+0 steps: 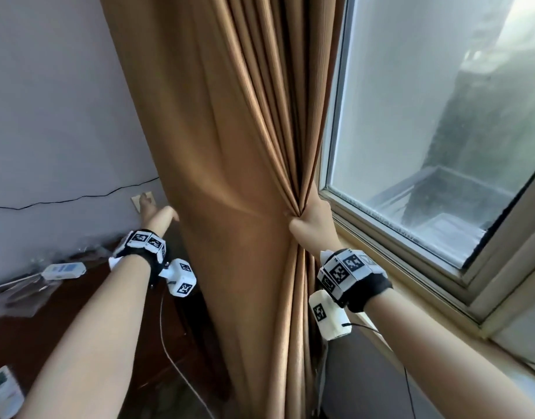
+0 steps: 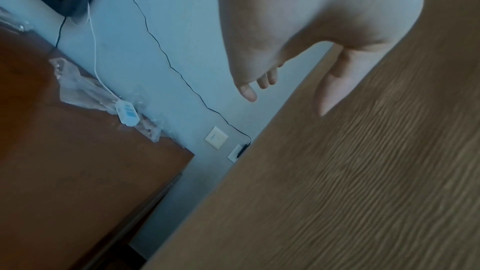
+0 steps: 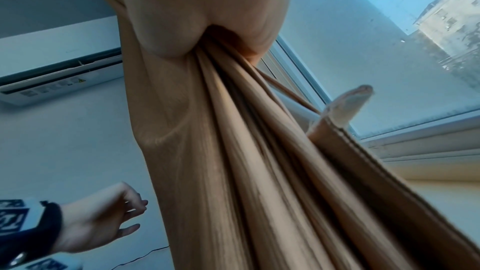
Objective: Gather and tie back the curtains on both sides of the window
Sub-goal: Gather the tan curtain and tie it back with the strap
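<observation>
A tan curtain hangs left of the window. My right hand grips its gathered pleats at sill height, bunching the folds into a tight neck. A flat stitched band of the same fabric sticks out on the window side of the bundle. My left hand is open at the curtain's left edge near the wall, thumb against the cloth and fingers spread. The far side of the curtain is hidden.
A dark wooden desk stands lower left with a white power strip, crumpled plastic and a remote. A black cable runs along the wall to a socket. An air conditioner hangs high up.
</observation>
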Demonstrator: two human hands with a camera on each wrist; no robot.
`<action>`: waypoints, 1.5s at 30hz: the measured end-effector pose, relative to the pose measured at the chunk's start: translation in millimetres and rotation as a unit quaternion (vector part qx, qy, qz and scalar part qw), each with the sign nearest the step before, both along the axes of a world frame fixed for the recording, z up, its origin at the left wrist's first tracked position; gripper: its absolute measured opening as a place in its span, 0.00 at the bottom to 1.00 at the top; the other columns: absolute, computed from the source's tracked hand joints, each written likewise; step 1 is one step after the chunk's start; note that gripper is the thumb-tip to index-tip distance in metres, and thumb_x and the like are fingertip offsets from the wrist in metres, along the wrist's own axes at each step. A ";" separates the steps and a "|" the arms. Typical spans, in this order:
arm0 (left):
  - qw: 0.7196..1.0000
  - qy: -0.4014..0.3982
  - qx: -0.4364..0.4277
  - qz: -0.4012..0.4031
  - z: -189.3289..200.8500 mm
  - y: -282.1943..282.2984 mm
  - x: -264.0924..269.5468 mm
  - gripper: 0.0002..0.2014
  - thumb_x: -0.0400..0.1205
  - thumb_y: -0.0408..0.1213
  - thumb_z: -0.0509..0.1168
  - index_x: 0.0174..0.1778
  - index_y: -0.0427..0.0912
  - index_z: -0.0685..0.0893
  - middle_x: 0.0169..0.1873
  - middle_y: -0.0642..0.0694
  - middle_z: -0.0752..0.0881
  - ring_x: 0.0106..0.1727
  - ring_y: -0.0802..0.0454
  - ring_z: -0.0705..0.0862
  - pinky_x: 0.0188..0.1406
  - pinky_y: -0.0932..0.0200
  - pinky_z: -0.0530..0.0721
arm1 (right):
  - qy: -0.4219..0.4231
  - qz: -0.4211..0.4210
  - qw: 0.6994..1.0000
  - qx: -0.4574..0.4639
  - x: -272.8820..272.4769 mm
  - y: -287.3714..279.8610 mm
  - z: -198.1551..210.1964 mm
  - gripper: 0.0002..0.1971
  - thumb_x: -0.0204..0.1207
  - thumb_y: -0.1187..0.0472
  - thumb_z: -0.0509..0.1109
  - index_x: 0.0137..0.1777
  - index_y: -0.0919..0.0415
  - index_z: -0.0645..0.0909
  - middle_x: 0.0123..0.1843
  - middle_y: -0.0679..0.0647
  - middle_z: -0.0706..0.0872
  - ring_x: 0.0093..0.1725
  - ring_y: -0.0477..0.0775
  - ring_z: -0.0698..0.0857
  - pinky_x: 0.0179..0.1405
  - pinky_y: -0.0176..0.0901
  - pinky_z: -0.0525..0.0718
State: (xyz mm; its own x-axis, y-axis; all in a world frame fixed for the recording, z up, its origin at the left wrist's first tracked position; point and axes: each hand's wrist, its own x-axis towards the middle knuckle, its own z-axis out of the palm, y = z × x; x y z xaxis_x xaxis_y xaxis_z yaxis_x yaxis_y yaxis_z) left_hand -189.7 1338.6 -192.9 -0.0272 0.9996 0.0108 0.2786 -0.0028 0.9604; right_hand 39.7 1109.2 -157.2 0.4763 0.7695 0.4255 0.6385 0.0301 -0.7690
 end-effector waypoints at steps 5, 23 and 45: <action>1.000 -0.002 -0.009 -0.027 20.0 20.0 18.1 0.45 0.69 0.18 0.63 0.82 0.41 0.53 0.73 0.42 0.71 0.72 0.43 0.71 0.61 0.53 0.73 | -0.002 -0.023 1.000 -0.001 0.5 3.1 -1.8 0.26 0.66 0.74 0.66 0.65 0.63 0.71 0.45 0.67 0.87 0.46 0.66 0.84 0.44 0.55 0.81; 0.993 0.093 0.076 0.005 -13.0 -13.6 5.1 0.20 0.70 0.48 0.70 0.50 0.36 0.86 0.47 0.38 0.90 0.50 0.38 0.88 0.56 0.43 0.86 | -0.029 -0.053 0.998 0.011 -7.5 14.9 -3.9 0.28 0.65 0.75 0.65 0.67 0.65 0.68 0.44 0.67 0.86 0.45 0.70 0.82 0.38 0.47 0.76; 0.898 0.354 0.152 -0.212 6.2 -220.3 135.2 0.11 0.74 0.35 0.63 0.52 0.38 0.84 0.50 0.35 0.88 0.54 0.34 0.85 0.49 0.50 0.82 | -0.007 0.006 1.000 0.026 -11.1 -8.2 0.1 0.21 0.65 0.73 0.62 0.59 0.66 0.67 0.38 0.65 0.83 0.43 0.73 0.83 0.37 0.49 0.74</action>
State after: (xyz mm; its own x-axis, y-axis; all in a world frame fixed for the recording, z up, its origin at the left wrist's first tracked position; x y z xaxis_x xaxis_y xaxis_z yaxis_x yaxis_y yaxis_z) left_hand -54.5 1118.3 -186.8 0.4765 0.8664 0.1496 0.7316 -0.4851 0.4790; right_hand 28.6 1101.1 -157.2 0.4614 0.7516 0.4713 0.6483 0.0770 -0.7575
